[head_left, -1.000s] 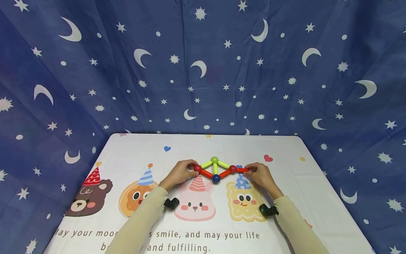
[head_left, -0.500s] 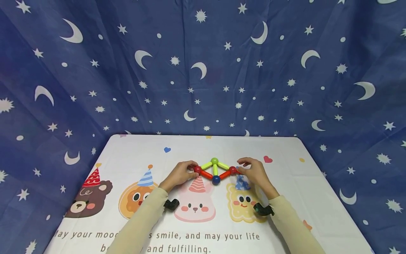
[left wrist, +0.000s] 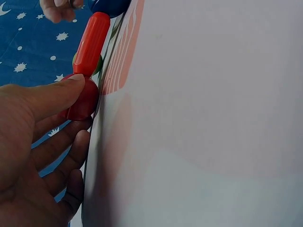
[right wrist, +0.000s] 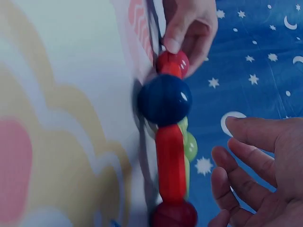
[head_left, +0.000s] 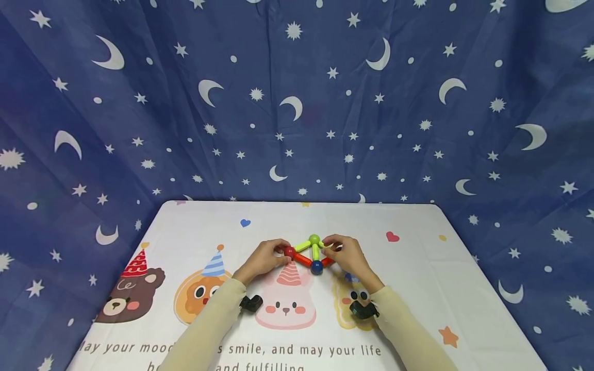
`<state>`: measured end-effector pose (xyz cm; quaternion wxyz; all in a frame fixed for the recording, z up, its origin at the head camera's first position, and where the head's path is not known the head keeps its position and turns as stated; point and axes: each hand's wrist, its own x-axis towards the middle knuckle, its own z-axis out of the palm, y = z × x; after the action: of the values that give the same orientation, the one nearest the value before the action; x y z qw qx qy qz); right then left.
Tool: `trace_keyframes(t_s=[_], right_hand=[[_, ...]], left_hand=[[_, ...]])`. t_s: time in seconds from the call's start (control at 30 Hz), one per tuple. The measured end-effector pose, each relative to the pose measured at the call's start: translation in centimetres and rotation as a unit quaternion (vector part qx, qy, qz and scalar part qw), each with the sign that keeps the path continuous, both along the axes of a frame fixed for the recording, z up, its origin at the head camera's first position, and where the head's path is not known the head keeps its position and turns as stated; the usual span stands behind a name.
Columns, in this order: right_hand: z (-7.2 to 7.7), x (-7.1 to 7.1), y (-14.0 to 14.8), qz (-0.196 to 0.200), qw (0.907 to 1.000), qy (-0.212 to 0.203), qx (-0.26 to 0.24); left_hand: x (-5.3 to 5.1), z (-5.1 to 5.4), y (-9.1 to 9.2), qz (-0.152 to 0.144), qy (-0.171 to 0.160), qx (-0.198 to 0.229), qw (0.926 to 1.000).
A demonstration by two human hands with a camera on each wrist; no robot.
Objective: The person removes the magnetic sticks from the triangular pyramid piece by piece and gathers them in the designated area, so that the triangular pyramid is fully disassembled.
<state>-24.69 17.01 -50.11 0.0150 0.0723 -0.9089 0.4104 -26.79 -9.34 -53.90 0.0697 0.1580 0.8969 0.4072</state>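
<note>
Curtain (head_left: 320, 51) of dark blue, with a night-sky print in white, hangs behind the white table (head_left: 394, 278). Two cream sleeves (head_left: 209, 319) reach over this table, and between them one sees printed cartoon faces (head_left: 285, 301). Left hand (head_left: 264, 257) pinches the left corner of a flat diamond construction (head_left: 315, 252), which lies on the table between both hands. Right hand (head_left: 349, 255) grips nothing; its fingers are loosely bent and stay just beside the right part. Two red rods (right wrist: 171, 163) make the near sides of the diamond, and yellow-green rods (head_left: 303, 246) make the far sides and the middle bar. At the corners are balls: blue ball (head_left: 316, 267) near, green ball (head_left: 314, 239) far, red ball (head_left: 289, 252) under the left thumb. Second red ball (right wrist: 174, 215) is cut by the lower edge of the right wrist view, so I cannot tell what is joined beyond it.
</note>
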Motion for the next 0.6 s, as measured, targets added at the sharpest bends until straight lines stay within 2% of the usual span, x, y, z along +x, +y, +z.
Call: trace_keyframes(t_s=[0.3,0.6], right_hand=[[-1.2,-0.1,-2.5,0.006,0.9998,-0.015,0.015],[-1.4,-0.4,-4.1,0.009,0.9991,-0.021,0.037]], left_hand=[[0.2,-0.1,0.0,-0.007,0.005,0.005,0.9999],[0.2,0.0,-0.1,-0.011,0.003,0.007,0.9999]])
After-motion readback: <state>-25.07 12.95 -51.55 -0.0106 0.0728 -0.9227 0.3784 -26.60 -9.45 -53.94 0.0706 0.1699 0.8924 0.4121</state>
